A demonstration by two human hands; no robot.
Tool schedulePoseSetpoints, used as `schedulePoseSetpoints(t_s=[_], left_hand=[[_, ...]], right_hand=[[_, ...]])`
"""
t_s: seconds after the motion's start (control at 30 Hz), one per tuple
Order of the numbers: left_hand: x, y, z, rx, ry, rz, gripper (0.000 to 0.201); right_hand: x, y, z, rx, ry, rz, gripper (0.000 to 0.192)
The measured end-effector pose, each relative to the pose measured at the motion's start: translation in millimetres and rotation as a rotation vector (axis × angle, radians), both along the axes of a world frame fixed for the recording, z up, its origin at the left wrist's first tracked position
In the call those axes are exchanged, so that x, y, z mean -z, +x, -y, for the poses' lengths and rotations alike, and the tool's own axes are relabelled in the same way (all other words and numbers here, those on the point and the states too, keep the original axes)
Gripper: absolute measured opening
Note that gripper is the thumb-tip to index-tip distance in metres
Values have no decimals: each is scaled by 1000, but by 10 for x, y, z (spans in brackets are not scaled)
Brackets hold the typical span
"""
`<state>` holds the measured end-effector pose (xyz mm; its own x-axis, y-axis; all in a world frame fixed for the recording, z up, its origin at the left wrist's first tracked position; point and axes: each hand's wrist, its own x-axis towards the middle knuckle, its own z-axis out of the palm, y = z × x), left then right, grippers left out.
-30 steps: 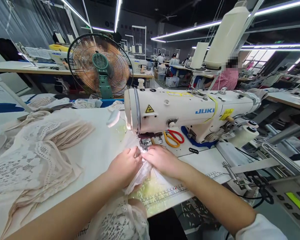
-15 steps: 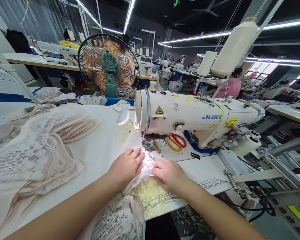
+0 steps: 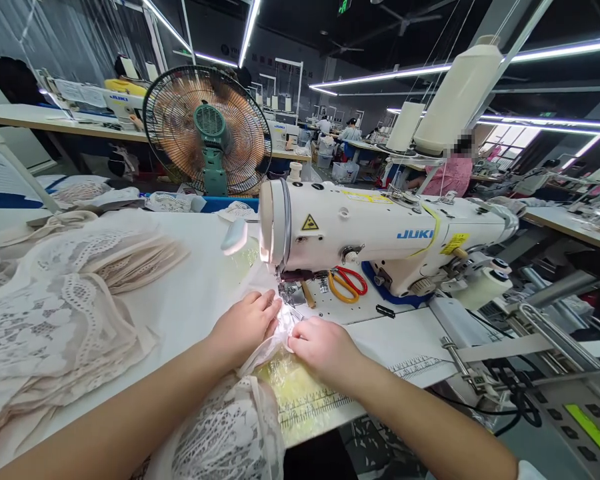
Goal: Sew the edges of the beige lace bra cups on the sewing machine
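Observation:
A white JUKI sewing machine (image 3: 380, 233) stands on the white table (image 3: 195, 293). Its presser foot (image 3: 291, 293) sits just beyond my fingers. A piece of pale lace fabric (image 3: 230, 427) runs from my lap up to the foot. My left hand (image 3: 245, 327) lies on the fabric left of the foot, fingers pressing it flat. My right hand (image 3: 320, 347) pinches the fabric's edge just in front of the foot. The two hands almost touch.
A heap of beige lace pieces (image 3: 65, 313) covers the table's left. Red and orange scissors (image 3: 347, 283) lie behind the needle. A green fan (image 3: 207, 130) stands at the back. Thread cones (image 3: 455, 87) rise above the machine. A person in pink (image 3: 453, 173) sits behind it.
My right hand has drawn back toward me from the presser foot and closed on the fabric edge. The left hand has stayed on the fabric. The camera shifted slightly.

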<state>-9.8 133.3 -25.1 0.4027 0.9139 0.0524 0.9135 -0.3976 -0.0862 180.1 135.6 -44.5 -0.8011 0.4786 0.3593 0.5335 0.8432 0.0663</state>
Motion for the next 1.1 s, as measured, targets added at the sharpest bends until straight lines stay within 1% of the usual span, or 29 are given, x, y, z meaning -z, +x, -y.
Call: schedulePoseSetpoints(t_s=[0.17,0.3,0.47,0.57,0.67,0.73,0.77,0.8,0.87,0.93,1.0,1.03,1.1], left_hand=[[-40,-73,-82,11,-72,46,39],[-52,-147,-156,18,-75,67,39],[-55,-281,-299,102,-60,80,38],[-84,-380,-357,153,-68,170,37],[-143,-408,-294,181,-73,337,35],[-181,-362,-174,219,-90,434,35],[-192,-325,-103,248,-99,450,33],[-195,-283,-31,278,-105,443,30],[-175,-203,91,328,-91,349,24],[-127,-153,160,342,-42,242,25],[-68,-144,171,349,14,201,34],[-39,-152,160,366,40,205,35],[13,-186,118,424,81,243,31]], right_hand=[[0,-79,-55,10,29,35,10],[-14,-147,-82,29,74,39,9],[-26,-225,-124,27,113,52,11],[-9,-255,-154,34,105,46,13],[8,-261,-164,52,107,8,19],[17,-249,-154,38,102,-5,20],[21,-239,-145,36,90,-2,20],[26,-228,-132,37,77,5,20],[41,-206,-104,54,76,8,23],[61,-188,-77,70,126,-29,25],[83,-182,-63,68,196,-90,26],[93,-183,-63,68,226,-123,26],[107,-194,-77,60,270,-173,24]])
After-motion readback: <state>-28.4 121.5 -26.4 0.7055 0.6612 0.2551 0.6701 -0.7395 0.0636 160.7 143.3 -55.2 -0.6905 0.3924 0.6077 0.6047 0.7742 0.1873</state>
